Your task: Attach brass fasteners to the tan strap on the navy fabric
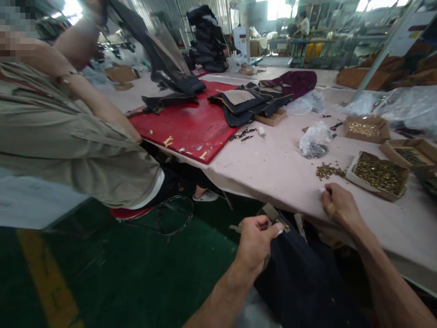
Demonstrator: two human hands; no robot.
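My left hand [256,241] pinches the upper edge of a dark navy cloth piece [303,273], where a khaki strip [271,211] and a small brass-coloured fitting show by the thumb. The cloth hangs down over my lap, in front of the table edge. On the pink tabletop rests my right hand [339,205], its fingers closed; what they hold, if anything, is hidden. Just beyond it lies a loose heap of small brass-coloured metal pieces [329,171], beside an open cardboard box [378,177] full of similar pieces.
More boxes of small parts [363,129] and a clear plastic bag [316,139] stand at the right. A red board [184,127] bears dark garments [249,102]. At the left, a person in a khaki shirt [75,141] lifts dark cloth, close to a stool [170,216].
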